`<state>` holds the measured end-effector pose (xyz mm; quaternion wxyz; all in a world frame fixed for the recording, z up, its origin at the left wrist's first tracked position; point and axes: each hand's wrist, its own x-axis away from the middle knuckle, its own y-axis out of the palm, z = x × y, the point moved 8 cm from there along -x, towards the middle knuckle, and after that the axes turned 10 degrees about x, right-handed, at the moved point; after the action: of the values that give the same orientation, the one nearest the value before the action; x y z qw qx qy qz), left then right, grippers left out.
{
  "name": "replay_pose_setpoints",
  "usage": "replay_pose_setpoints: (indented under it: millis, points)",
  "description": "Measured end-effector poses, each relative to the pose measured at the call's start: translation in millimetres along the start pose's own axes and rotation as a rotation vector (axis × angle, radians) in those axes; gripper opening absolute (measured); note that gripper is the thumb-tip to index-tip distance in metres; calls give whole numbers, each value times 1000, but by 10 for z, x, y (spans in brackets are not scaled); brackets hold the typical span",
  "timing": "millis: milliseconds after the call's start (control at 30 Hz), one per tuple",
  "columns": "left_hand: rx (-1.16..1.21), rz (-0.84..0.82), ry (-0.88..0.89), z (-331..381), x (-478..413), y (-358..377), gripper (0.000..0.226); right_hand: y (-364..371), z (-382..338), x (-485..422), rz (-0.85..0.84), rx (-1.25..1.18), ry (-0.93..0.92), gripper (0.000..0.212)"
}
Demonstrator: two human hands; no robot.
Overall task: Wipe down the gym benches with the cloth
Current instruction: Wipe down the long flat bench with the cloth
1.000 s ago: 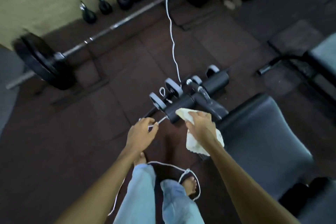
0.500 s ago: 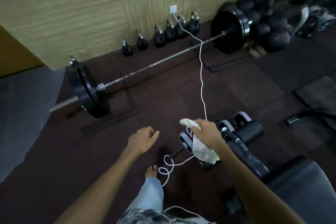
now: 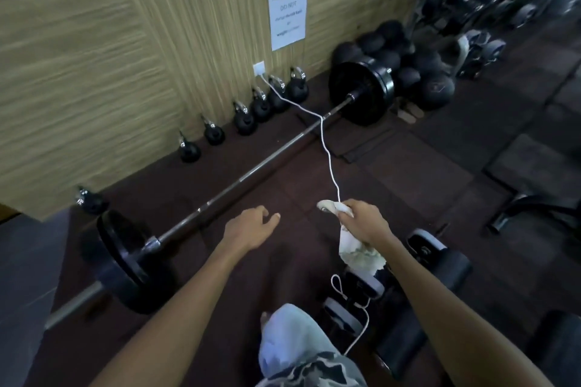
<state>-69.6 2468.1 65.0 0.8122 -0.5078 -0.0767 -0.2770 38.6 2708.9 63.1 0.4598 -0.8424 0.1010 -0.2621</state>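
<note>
Right hand (image 3: 366,223) had its fingers curled round the cloth (image 3: 356,256), which hung down from the fist just above the bench (image 3: 452,267). The bench's roller end sat low on the right, under that forearm. Left hand (image 3: 251,228) was held out loose, fingers relaxed, gripping nothing, over bare floor mat (image 3: 301,185). A white cable (image 3: 328,154) ran from the wall socket (image 3: 259,69) across the barbell (image 3: 251,171) right up to the right hand. Couldn't tell if it was gripped along with the cloth. It looped again down by the rollers. Room-wise, there was an open strip of mat between barbell and bench. Kettlebells (image 3: 245,119) were lined along the wall's edge, medicine balls (image 3: 437,88) were piled past the far plate, and another frame (image 3: 518,207) sat at the right edge.
</note>
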Motion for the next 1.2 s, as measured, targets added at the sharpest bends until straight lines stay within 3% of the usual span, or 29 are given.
replay_pose_setpoints:
  millis: [333, 533, 933, 1067, 1200]
  points:
    - [-143, -160, 202, 1537, -2286, -73, 50, -784, 806, -1854, 87, -152, 267, 36]
    - [-252, -290, 350, 2784, -3254, 186, 45, -1406, 1605, -2331, 197, -263, 460, 35]
    - [-454, -622, 850, 6065, -4004, 1883, 43, -2675, 3757, -2147, 535, -446, 911, 21]
    - [-474, -703, 927, 6987, -4316, 2499, 43, -2990, 4454, -2182, 599, -492, 1068, 13]
    - [-540, -764, 1037, 7850, -4464, 3026, 44, -3307, 5130, -2171, 624, -517, 1204, 22]
